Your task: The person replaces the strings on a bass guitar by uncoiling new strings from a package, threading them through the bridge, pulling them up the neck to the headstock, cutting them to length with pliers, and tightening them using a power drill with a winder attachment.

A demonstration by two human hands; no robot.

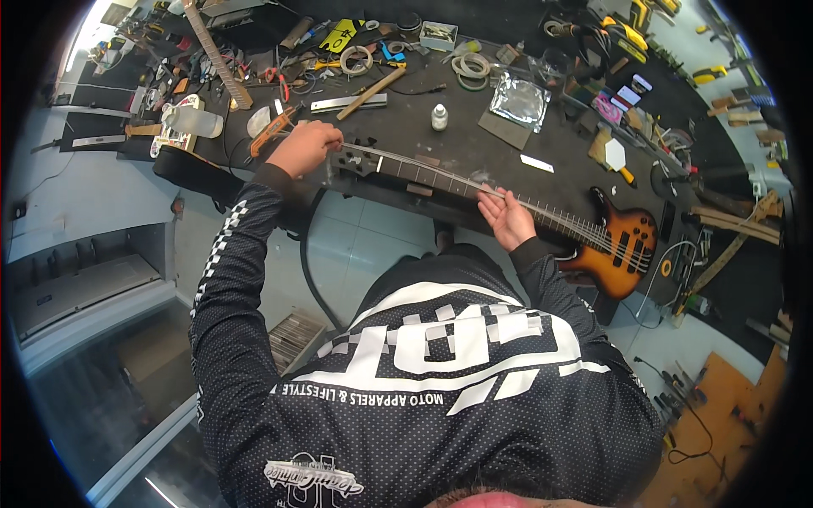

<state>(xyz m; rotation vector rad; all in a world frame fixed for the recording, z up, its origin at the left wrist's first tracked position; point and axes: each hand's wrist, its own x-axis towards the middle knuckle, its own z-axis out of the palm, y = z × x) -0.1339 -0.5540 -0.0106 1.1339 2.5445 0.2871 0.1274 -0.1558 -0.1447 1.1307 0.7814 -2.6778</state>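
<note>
Black-and-white jersey point(474, 406) fills the near side, with both sleeved arms reaching out to a sunburst bass guitar point(625, 245) at the near edge of a cluttered dark bench point(398, 129). Body's over on the right, neck point(439, 180) runs off to the left, face up.

Left hand point(306, 147) is right at the headstock point(359, 161), fingers curled in and pinched together on what looks like the loose ends of the strings point(559, 213). Too small to count how many, sorry. Right hand point(510, 220) sits palm up at about mid-neck, fingers half curled with the tips by the strings; can't tell if it's actually gripping one or just touching.

Progress-wise, I'd call it partway. Strings look anchored at the bridge end and run over the pickups, but near the headstock they seem to ride along the far side of the neck instead of sitting in the white nut point(378, 164). So I'd guess the tuner end is the unfinished bit, though whether they're going on or coming off, no idea from this.

Farther back on the bench: small white bottle point(439, 118), shiny silver bag point(519, 102), tape rolls point(472, 69). An orange-handled tool point(273, 131) lies just left of the left hand.
</note>
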